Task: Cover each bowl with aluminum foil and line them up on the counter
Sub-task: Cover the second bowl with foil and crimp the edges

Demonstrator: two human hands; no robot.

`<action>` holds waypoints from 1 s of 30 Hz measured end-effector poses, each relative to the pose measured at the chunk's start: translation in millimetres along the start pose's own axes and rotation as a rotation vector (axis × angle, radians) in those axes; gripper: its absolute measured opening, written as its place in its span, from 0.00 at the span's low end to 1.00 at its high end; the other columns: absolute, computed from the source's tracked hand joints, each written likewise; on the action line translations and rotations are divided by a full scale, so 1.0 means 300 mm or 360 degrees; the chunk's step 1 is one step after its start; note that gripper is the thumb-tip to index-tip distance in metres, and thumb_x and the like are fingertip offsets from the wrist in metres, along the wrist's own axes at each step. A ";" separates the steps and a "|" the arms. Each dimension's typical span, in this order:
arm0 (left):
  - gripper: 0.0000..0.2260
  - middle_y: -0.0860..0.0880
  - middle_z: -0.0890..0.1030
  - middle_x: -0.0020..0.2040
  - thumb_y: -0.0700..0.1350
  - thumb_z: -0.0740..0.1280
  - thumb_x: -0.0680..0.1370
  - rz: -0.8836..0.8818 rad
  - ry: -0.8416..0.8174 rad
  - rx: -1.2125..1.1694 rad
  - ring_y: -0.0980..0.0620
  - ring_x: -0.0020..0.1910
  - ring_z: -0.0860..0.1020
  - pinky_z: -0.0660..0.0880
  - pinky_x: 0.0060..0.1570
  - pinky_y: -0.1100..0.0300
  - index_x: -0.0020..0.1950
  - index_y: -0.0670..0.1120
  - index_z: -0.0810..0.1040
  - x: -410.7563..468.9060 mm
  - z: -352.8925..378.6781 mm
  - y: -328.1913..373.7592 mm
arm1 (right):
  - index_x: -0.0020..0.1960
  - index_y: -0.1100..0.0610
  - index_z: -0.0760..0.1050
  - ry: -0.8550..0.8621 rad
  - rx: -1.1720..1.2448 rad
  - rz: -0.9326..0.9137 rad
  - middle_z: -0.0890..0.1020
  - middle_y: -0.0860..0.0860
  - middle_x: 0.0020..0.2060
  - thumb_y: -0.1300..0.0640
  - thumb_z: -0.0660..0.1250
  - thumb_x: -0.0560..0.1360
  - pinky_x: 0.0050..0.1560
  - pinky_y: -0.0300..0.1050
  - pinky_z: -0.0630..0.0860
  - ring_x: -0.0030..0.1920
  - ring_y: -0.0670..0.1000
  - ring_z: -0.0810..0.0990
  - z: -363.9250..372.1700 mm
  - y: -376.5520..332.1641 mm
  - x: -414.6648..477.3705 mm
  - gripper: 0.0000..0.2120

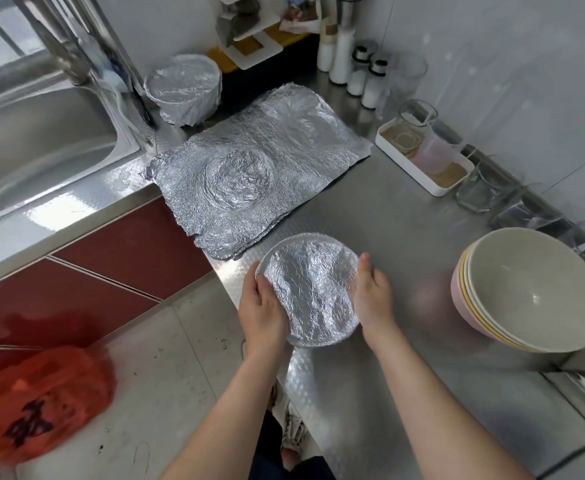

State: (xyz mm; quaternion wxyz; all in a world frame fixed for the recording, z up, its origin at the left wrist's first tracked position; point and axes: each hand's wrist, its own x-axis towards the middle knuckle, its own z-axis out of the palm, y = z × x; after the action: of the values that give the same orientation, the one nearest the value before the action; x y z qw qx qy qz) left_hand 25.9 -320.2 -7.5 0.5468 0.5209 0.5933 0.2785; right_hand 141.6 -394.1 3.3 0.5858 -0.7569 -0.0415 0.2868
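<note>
Sealing step: both hands press foil down round the near bowl's [310,292] rim.
Next move: likely carry it far left beside the covered bowl [183,87].
Bowl stack [526,292]: right, uncovered.
Foil sheets [249,174]: crinkled, spare.
Left hand [263,308]: fingers curled on the rim.
Right hand [374,296]: fingers together, flat against the side.

A steel sink [35,140] sits left; white shakers [370,84] line the back wall; an orange bag [38,403] lies on the floor.
</note>
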 end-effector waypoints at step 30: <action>0.14 0.45 0.73 0.28 0.47 0.60 0.83 0.0270 -0.0492 0.0303 0.61 0.24 0.65 0.62 0.25 0.67 0.57 0.38 0.79 0.178 -0.006 0.044 | 0.36 0.56 0.73 -0.0416 -0.0824 -0.0591 0.66 0.46 0.24 0.56 0.60 0.81 0.27 0.38 0.59 0.25 0.43 0.65 0.025 -0.036 0.166 0.16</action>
State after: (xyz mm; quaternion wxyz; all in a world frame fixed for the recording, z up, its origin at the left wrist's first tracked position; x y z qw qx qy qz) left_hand 35.9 -266.4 -14.2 0.5541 0.6550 0.4800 0.1830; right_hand 182.4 -364.4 -7.2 0.4062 -0.8169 -0.3245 0.2498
